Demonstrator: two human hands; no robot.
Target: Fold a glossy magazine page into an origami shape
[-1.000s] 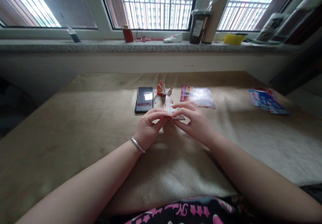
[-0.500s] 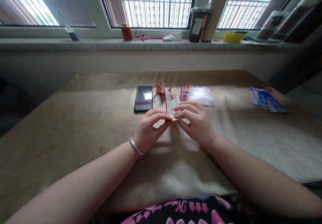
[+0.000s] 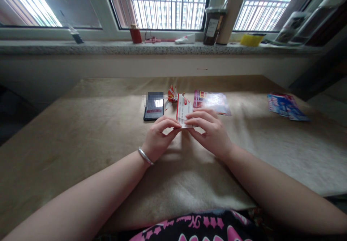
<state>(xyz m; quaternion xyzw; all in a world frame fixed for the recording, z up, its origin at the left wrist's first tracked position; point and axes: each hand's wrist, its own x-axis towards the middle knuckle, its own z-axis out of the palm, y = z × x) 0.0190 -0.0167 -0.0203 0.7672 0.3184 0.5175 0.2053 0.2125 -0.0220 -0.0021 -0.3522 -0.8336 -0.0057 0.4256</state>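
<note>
Printed paper (image 3: 183,108) is pinched at its near edge by the left hand (image 3: 157,139), fingertips nearly together, and gripped by the loosely curled right hand (image 3: 215,134), apparently for steadiness; beyond the left, a phone (image 3: 154,111) is placed uncovered, presumably for viewing.

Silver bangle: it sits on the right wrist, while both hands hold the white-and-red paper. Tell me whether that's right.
Wrong side: the head view shows the silver bangle on the left wrist. The rest stands: the left hand and the right hand both hold the white-and-red paper.
</note>
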